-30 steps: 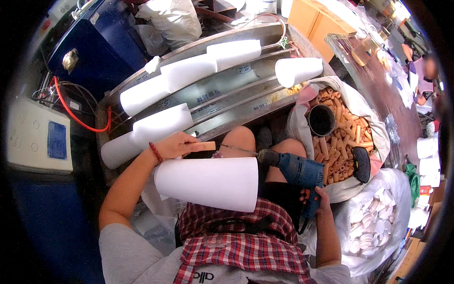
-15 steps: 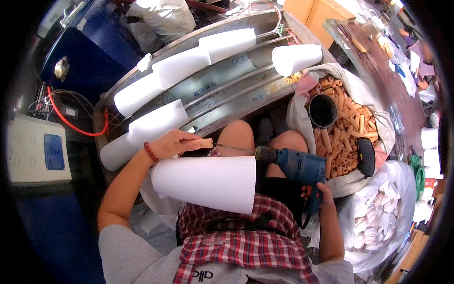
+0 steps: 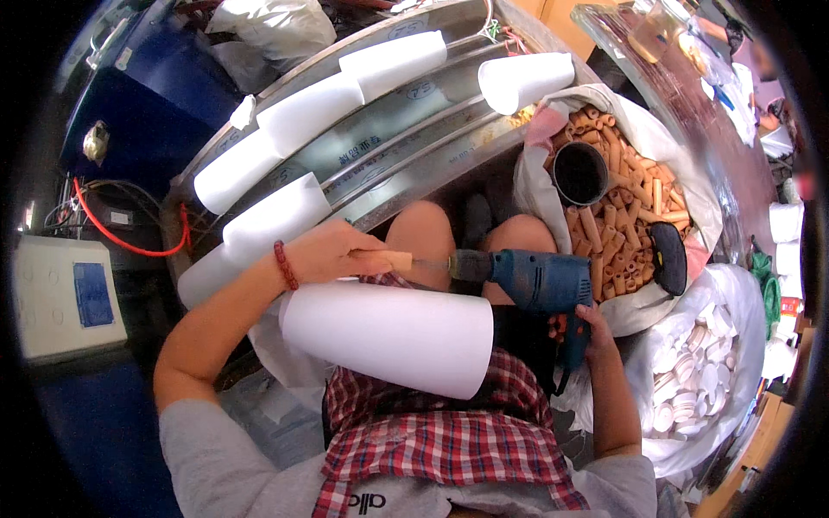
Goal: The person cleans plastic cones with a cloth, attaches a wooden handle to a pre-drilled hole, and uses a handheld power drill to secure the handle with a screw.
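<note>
My left hand (image 3: 337, 250) is closed around a short tan tube (image 3: 397, 260). The drill bit meets the tube's right end, and part of it seems to be inside. On the right, my right hand (image 3: 596, 330) grips the handle of a blue power drill (image 3: 546, 281), held level and pointing left. Across my lap, below the tube, lies a large white tapered stack or roll (image 3: 393, 338), touched by neither hand.
A metal trough (image 3: 380, 186) ahead holds several white tapered pieces (image 3: 311, 112). To the right are a sack of tan tubes (image 3: 617, 242) with a dark cup (image 3: 580, 173) in it and a plastic bag of white discs (image 3: 695, 371). A blue cabinet (image 3: 147, 112) stands left.
The tube in my left hand has moved right, while the drill has come up slightly and left. Less of the bit shows between them. The white piece on my lap has shifted right.
</note>
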A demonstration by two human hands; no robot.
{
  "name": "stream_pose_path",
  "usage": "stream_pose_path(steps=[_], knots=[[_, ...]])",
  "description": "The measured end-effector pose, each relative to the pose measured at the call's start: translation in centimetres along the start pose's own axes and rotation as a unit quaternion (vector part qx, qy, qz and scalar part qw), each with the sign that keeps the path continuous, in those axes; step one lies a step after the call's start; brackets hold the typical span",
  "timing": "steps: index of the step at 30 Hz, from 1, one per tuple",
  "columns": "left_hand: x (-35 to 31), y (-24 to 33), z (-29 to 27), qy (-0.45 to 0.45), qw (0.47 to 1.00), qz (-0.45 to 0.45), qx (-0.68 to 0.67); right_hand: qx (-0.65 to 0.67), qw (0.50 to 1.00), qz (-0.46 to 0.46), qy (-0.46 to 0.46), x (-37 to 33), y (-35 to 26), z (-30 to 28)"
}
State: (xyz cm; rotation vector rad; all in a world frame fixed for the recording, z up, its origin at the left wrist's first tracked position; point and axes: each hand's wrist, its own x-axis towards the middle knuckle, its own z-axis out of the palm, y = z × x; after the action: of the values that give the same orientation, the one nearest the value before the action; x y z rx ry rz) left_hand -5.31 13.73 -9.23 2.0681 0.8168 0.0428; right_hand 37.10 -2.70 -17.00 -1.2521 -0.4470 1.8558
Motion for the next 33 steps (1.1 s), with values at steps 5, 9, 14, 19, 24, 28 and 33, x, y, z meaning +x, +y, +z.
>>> stream_pose_path(steps=[5,9,14,19,24,28,33], knots=[[1.2,2.6,-1.0,-0.022,0.999,-0.028,0.004,-0.001,1.000,-0.015,0.017,0.3,0.7,-0.5],[1.3,3.4,-1.1,-0.023,0.998,-0.035,0.041,0.024,1.000,-0.011,-0.006,0.3,0.4,-0.4],[1.2,3.0,-0.3,-0.017,0.999,-0.034,0.038,0.007,0.999,-0.035,-0.015,0.3,0.4,0.0],[1.0,4.6,-0.3,0.004,0.998,-0.042,0.055,0.012,0.998,-0.040,-0.048,-0.7,0.3,0.2],[-0.9,7.0,-0.3,0.041,0.992,-0.092,0.073,-0.013,0.990,-0.115,-0.079,-2.8,-2.1,0.8],[-3.3,7.3,0.6,0.065,0.975,-0.158,0.144,-0.003,0.984,-0.173,-0.036,-5.0,-3.8,-1.3],[-3.3,10.1,4.7,0.011,0.970,-0.158,0.185,0.127,0.954,-0.244,0.122,-3.3,-7.4,-3.0]])
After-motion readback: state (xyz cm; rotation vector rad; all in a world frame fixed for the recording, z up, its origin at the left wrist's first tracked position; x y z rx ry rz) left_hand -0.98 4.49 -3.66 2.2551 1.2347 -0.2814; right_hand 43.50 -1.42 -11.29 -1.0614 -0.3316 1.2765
